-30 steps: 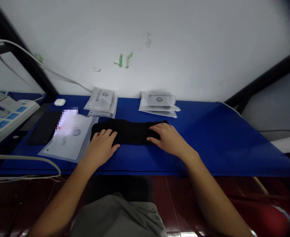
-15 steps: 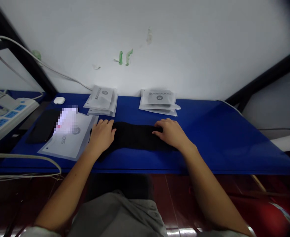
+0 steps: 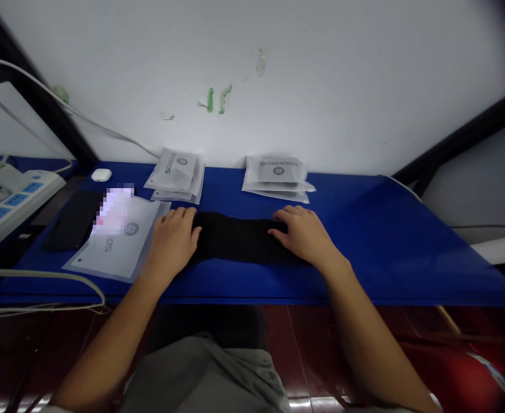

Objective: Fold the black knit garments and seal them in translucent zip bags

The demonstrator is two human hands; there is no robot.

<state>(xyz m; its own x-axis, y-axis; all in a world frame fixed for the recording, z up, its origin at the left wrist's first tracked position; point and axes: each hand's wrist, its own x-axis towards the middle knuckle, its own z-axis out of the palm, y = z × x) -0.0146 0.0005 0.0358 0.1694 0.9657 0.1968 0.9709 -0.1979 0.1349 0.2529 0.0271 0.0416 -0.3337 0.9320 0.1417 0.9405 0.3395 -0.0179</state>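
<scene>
A long black piece of cloth (image 3: 235,236) lies flat across the blue table (image 3: 364,241). My left hand (image 3: 173,241) rests palm down on its left end, fingers apart. On the right end my right hand (image 3: 304,234) presses flat in the same way. Neither hand grips the cloth; both lie on top of it. Beside my left hand sits a clear plastic bag (image 3: 115,241) with printed lettering.
Two stacks of packaged bags (image 3: 175,175) (image 3: 277,178) lie against the white wall. A black phone (image 3: 74,218), a white earbud case (image 3: 101,174) and a power strip (image 3: 7,198) are at the left. Cables (image 3: 41,278) hang over the front left edge.
Both hands slid forward and slightly outward along the cloth, and the cloth now lies longer and flatter than a second ago.
</scene>
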